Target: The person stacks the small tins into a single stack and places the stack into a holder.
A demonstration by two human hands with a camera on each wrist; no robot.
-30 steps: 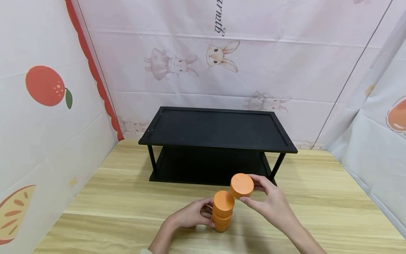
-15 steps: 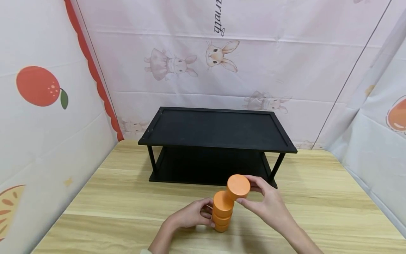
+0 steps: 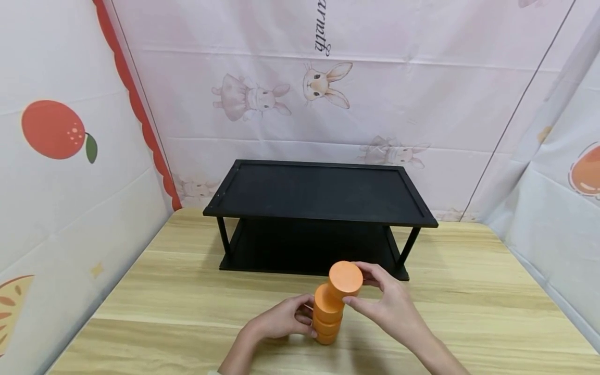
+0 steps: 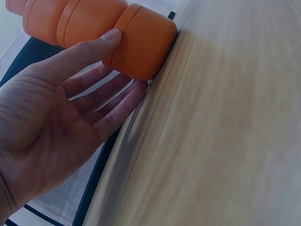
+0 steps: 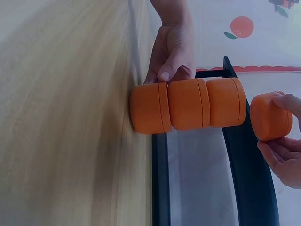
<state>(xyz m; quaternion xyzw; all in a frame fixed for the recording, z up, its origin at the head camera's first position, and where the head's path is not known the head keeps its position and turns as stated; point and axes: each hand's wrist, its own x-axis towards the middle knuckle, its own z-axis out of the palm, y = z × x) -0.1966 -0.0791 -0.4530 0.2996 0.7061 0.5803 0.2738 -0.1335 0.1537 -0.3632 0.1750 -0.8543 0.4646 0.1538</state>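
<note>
Within the loosely curled fingers of the left hand [image 3: 283,317], three orange tubs [image 5: 189,104] stand stacked; above these fingers, the right hand [image 3: 392,307] pinches a fourth tub [image 5: 269,118], seemingly left to add.

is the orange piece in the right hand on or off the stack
Off: the right wrist view shows a gap between the piece and the stack.

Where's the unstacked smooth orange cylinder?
Head view, right of centre: smooth orange cylinder in the right hand, above the stack of three orange cylinders.
</note>
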